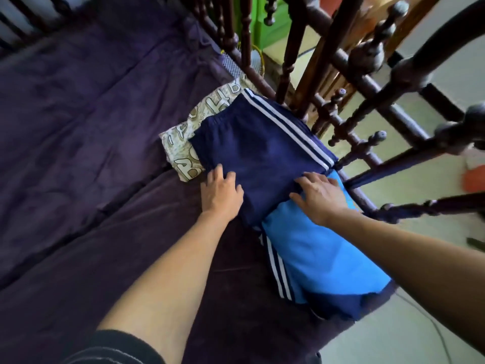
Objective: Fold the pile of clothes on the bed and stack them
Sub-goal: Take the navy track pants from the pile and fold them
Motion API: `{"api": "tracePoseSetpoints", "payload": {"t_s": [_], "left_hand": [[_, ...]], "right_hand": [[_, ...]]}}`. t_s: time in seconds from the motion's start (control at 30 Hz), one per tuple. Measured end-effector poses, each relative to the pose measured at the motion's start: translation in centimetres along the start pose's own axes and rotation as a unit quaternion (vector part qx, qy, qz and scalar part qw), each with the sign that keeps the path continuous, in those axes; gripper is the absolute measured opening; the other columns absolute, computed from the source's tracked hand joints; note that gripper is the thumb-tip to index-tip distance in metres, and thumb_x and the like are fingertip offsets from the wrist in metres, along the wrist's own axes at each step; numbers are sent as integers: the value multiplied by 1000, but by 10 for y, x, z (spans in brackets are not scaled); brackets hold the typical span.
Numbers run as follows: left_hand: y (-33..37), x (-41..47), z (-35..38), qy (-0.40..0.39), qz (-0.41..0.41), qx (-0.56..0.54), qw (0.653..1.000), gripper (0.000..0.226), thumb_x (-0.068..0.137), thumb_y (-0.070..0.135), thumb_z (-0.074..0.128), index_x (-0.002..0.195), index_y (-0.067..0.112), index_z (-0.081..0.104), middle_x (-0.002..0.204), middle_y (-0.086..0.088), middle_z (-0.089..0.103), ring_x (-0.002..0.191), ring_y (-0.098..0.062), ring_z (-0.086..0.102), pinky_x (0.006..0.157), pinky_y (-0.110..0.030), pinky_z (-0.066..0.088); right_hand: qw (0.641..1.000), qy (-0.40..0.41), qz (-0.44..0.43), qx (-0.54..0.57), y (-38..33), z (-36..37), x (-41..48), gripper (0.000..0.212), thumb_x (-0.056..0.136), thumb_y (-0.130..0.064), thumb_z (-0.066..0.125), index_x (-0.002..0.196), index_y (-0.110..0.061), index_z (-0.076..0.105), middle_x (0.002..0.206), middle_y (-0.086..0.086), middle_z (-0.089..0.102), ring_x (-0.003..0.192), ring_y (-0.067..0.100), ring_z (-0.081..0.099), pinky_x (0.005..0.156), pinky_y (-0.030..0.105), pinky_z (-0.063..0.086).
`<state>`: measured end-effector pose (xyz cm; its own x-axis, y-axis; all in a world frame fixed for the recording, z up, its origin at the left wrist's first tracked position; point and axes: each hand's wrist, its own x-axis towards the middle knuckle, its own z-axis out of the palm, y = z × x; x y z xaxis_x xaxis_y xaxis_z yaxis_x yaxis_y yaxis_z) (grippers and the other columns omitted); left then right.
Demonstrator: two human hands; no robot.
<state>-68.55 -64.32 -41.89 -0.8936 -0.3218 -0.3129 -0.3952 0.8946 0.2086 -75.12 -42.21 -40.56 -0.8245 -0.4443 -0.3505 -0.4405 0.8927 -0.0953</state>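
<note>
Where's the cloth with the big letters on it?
In the head view, the lettered cloth lies on the purple bed, sticking out leftward from under the navy striped shorts, beyond the left hand.

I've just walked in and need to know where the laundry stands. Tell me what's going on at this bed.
A person is folding clothes on the purple bed. The left hand and right hand press flat on folded navy striped shorts. The shorts overlap a bright blue garment nearer the person and a cream printed cloth farther away, beside the wooden rail.
</note>
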Motion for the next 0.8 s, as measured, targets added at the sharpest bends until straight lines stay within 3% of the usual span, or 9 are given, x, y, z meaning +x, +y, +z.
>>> {"api": "tracePoseSetpoints", "payload": {"t_s": [0.1,0.2,0.37,0.57,0.8], "left_hand": [[2,-73,-1,-31,-26,-49,998,34,93,33,48,123,17,55,127,-9,50,115,-30,49,91,-42,41],[-3,-152,1,-64,-70,-87,992,30,94,33,48,120,20,57,120,-6,57,110,-28,55,84,-37,44],[-23,-287,5,-31,-143,-111,983,21,91,32,52,107,24,62,105,-2,68,99,-28,61,73,-32,45],[-66,-455,23,13,-232,-130,964,23,90,32,53,108,23,63,105,-8,68,102,-30,61,76,-33,47],[-142,-616,30,74,-351,-164,919,19,91,32,53,102,20,63,98,-4,69,99,-29,63,75,-35,49]], "right_hand": [[999,12,-37,23,-13,-10,-49,36,92,-41,49,121,-21,58,123,5,58,118,29,50,93,39,37],[997,-10,-77,30,-30,-11,-100,33,93,-36,48,118,-20,60,118,6,60,114,29,54,91,38,39],[987,-2,-156,32,-67,2,-182,27,94,-35,47,108,-18,63,111,7,63,104,31,59,80,37,45],[959,-34,-280,11,-132,24,-274,24,93,-37,46,103,-20,61,110,5,65,101,29,61,78,35,49],[917,-46,-394,-44,-254,45,-366,23,93,-36,45,98,-21,62,107,6,67,97,31,62,75,35,47]]}}
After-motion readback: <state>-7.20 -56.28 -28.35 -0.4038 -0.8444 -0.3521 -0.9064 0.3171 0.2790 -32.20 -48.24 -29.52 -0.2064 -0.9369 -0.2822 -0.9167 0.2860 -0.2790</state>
